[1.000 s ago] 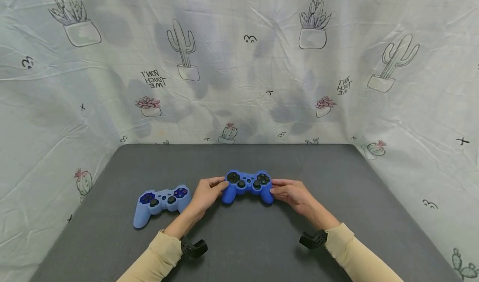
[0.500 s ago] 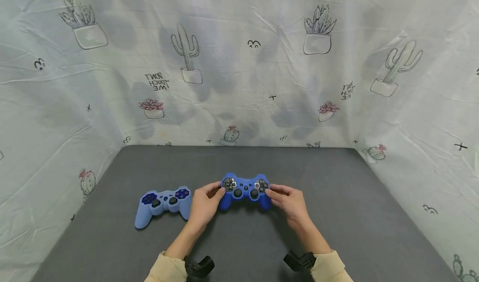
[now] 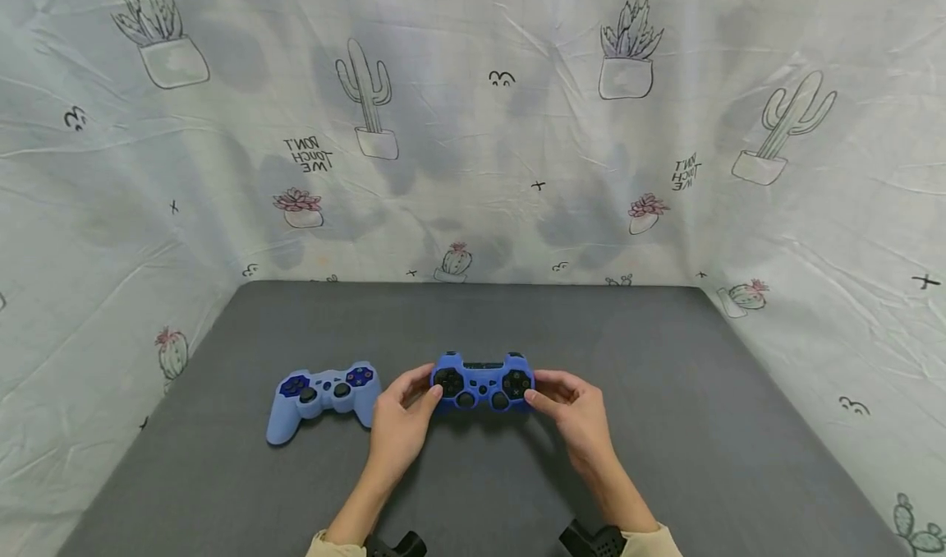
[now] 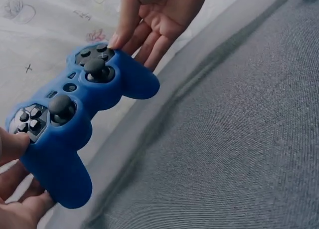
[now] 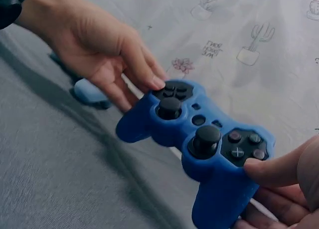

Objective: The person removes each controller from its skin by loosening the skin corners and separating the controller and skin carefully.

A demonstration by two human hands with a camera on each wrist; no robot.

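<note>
Both hands hold the dark blue controller (image 3: 482, 382) above the bench (image 3: 665, 425): left hand (image 3: 402, 421) and right hand (image 3: 575, 417) each pinch one end, fingers curled.

The printed backdrop cloth (image 3: 473, 130) bears the hand-lettered words "DON'T TOUCH ME" twice, once left of centre (image 3: 310, 154) and once at the right (image 3: 684, 171), both appearing mirror-reversed in the head view. The dark blue controller (image 5: 209, 134) carries small face-button symbols, of which only a cross (image 5: 238, 151) is legible in the right wrist view.
</note>
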